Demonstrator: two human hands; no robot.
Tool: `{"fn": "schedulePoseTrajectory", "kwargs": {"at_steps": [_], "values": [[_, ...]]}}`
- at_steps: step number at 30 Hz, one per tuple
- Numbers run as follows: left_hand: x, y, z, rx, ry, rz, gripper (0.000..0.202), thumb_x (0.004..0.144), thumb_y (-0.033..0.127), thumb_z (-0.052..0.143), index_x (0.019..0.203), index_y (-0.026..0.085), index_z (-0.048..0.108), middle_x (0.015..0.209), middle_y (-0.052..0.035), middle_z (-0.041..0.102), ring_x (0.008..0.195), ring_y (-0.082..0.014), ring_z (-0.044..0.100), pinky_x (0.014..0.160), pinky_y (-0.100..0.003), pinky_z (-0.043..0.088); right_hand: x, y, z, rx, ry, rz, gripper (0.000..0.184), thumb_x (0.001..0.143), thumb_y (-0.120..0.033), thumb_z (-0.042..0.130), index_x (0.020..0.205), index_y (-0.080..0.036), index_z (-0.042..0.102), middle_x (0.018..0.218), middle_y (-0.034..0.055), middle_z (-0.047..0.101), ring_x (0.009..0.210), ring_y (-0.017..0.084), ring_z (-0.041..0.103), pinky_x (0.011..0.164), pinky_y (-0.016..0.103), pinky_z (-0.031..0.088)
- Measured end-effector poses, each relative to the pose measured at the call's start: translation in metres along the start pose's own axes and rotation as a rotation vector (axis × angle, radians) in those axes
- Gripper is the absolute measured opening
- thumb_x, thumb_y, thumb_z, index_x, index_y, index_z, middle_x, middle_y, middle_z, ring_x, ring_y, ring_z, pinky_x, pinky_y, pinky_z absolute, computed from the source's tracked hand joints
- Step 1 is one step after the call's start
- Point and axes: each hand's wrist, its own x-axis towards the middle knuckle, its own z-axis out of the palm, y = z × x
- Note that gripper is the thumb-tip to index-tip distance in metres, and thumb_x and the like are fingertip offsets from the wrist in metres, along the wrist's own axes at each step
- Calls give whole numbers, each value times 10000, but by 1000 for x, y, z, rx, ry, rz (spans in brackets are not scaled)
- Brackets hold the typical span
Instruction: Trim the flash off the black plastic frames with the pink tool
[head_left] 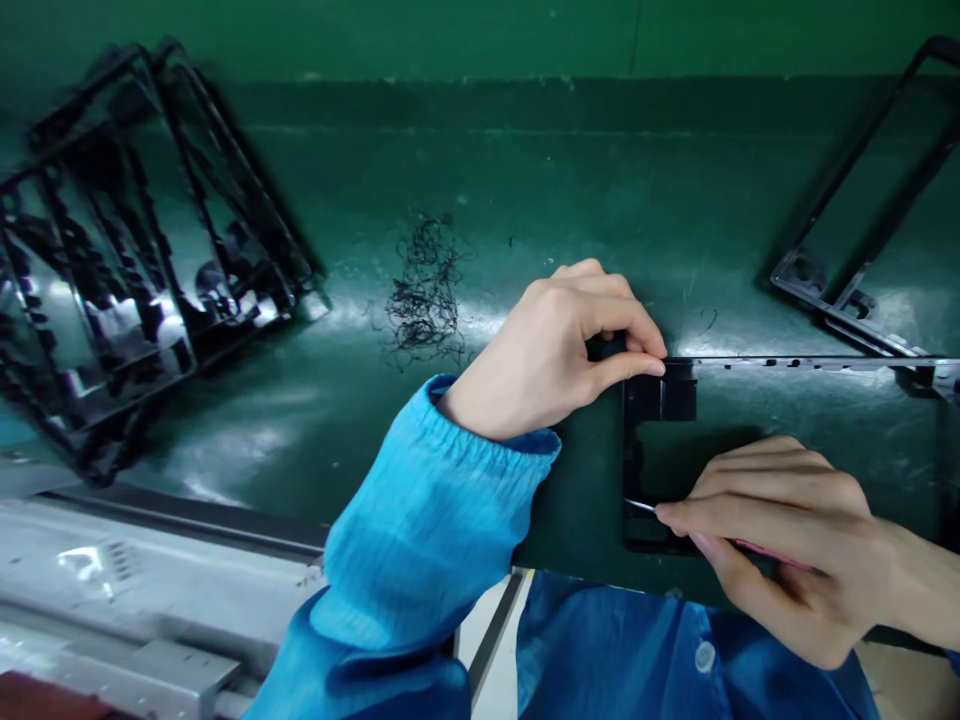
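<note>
A thin black rectangular frame [679, 400] lies near the front edge of the green table, its long top edge running off to the right. My left hand [551, 345] pinches the frame's upper left corner between thumb and fingers. Held like a pen in my right hand [795, 530] is a slim knife-like tool [643, 507] with a bright metal tip and a reddish handle. That tip touches, or nearly touches, the inner side of the frame's left bar, near the lower left corner. My right fingers cover most of the tool.
Several black frames [180, 340] are stacked at the left. More black frame pieces [806, 270] lie at the upper right. A tangle of thin black shavings [424, 300] sits left of my hands. A metal rail [135, 580] runs along the lower left.
</note>
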Motion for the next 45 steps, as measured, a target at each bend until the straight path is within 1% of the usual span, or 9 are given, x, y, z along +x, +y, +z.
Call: {"fn": "schedulePoseTrajectory", "kwargs": {"at_steps": [4,10,16,23,31,34,38,42,45], "values": [[0,1,0,4,-2,0,124,987,245,854,878,263,797,933,14,823,914,-228,740,889,-419,579,0,-1,-1,-5,-17,-11,364,911,6,570,1179,-169,744,720,33,756,558,198,702,504,343,518],[-1,0,0,-11,8,22,112,945,204,892,892,243,801,928,9,821,897,-224,718,874,-404,564,1,-2,-4,22,-137,10,378,883,13,546,1148,-174,740,671,18,702,517,189,601,482,355,413],[-1,-2,0,-32,14,40,93,940,198,894,902,215,811,922,-15,822,877,-216,699,856,-387,536,1,-3,-3,17,65,44,309,912,19,581,1097,-146,766,695,46,743,556,173,668,512,322,461],[-1,-2,0,-22,12,34,86,946,202,882,901,228,813,928,-12,825,892,-226,707,856,-394,541,2,-1,-2,9,36,23,300,918,23,581,1096,-134,765,686,52,728,544,165,629,491,325,414],[-1,-1,0,-20,11,33,88,943,197,887,904,220,812,929,-12,822,896,-222,710,868,-390,542,0,-1,-1,39,43,24,294,915,22,595,1104,-133,759,688,54,737,558,166,637,503,326,425],[-1,-1,0,-21,9,35,85,945,196,888,909,213,812,927,-11,820,897,-219,708,868,-385,536,0,0,-1,45,3,27,298,918,23,599,1119,-128,759,696,59,738,570,169,633,512,330,426],[-1,-2,-1,-18,8,46,81,956,195,876,917,192,805,932,-26,821,898,-224,703,862,-390,529,4,-1,-6,93,-86,69,295,897,28,586,1063,-135,767,682,46,727,555,164,629,514,331,433],[-1,-2,-1,-26,6,59,79,987,208,838,915,209,804,929,-33,822,890,-238,704,856,-415,532,7,-3,-13,196,-51,145,334,909,45,575,1077,-160,779,739,14,754,595,145,679,556,301,486],[-1,-1,-1,-22,5,50,74,980,216,845,916,218,808,928,-30,820,900,-242,703,868,-414,532,7,-2,-16,207,-31,177,320,942,31,580,1069,-175,789,742,-6,741,599,131,663,569,287,484]]}}
